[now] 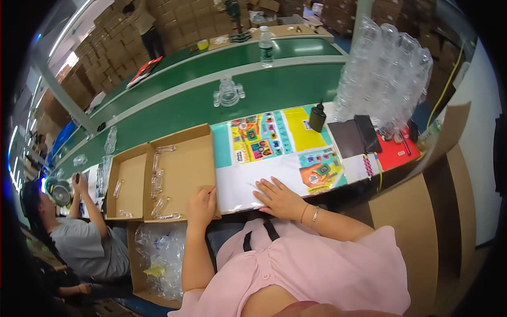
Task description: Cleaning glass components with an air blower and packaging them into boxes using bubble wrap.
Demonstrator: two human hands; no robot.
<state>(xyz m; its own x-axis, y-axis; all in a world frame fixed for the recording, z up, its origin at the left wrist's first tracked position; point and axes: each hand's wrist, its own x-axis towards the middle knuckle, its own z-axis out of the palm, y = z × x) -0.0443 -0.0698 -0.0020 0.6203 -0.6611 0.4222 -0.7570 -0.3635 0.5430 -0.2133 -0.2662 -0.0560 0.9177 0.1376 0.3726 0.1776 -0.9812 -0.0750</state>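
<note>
My left hand [202,205] is closed at the near right corner of a shallow cardboard box [200,158], its fingers curled over the rim. Inside that box lie several clear plastic or glass pieces [157,179], mostly along its left side. My right hand [282,199] rests flat with fingers spread on the white part of a printed sheet [248,185], holding nothing. Colourful pictures cover the sheet's far and right parts. A dark dropper-type bottle [317,117] stands on its far right part.
Left of the box is a second cardboard box [130,182] with a few clear pieces. A clear jar-like piece [228,93] and a water bottle [266,47] stand on the green bench. Bagged clear containers [383,74] rise at right. A co-worker [87,238] sits at left.
</note>
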